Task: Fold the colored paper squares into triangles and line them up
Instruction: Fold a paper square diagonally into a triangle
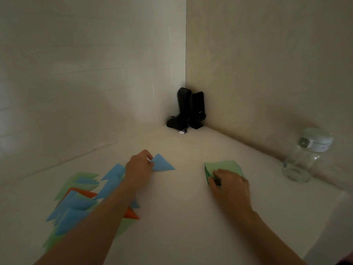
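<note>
— Forearms fill the bottom of the view, both bare, both reaching out over the white table [181,217]. What does the left hand [139,166] have?

— Its fingertips pinch the near corner of a blue triangle [162,163], which lies flat on the table. Using that triangle as the mark: behind the left wrist and trailing back toward the camera lies the group of folded triangles [80,203], mostly blue, with pale green ones and two orange ones, overlapping in rough rows. Part of it is hidden under the left forearm.

— And the right hand [229,183]?

— It sits to the right of the blue triangle, well apart from it, on the stack of green paper squares [225,167]. The fingers are curled at the stack's near left edge and seem to pinch the sheets there, though the picture is blurred at that spot.

— Anything else?

— Beyond the blue triangle, in the corner where the two walls meet, stand two black speakers [191,109] with a dark cable at their base. Far to the triangle's right, against the wall, stands a clear bottle [301,161] with a pale lid.
</note>
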`<control>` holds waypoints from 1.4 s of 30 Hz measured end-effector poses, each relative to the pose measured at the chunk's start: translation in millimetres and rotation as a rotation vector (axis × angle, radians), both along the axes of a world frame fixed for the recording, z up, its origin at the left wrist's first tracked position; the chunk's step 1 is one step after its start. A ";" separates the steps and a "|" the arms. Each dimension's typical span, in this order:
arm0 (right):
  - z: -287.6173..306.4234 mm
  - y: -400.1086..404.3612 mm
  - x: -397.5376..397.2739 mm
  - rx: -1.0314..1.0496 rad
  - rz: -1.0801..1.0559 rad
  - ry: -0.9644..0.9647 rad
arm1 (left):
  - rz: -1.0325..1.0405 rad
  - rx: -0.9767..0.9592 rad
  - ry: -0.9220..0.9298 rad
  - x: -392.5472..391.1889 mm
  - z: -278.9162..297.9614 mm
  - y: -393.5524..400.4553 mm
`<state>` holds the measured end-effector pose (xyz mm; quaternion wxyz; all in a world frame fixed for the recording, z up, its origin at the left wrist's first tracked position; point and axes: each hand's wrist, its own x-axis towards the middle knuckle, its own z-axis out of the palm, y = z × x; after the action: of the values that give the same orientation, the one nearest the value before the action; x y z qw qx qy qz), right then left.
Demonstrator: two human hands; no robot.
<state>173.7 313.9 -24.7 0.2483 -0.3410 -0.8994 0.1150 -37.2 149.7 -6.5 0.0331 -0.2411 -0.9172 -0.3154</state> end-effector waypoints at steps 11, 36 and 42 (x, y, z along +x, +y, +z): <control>-1.2 -4.0 -12.3 -0.017 -0.141 0.046 | 0.047 -0.018 0.263 8.9 -1.4 2.8; -6.0 -96.8 34.4 0.011 0.380 0.108 | -0.411 0.245 0.255 153.4 -35.7 -73.1; -12.6 -86.8 30.5 -0.103 0.467 0.044 | -0.493 0.180 0.273 151.6 -38.3 -72.8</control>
<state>204.3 227.1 -37.4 0.2166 -0.1335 -0.9412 0.2222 114.5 76.9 -44.9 0.0996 -0.4929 -0.7864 -0.3587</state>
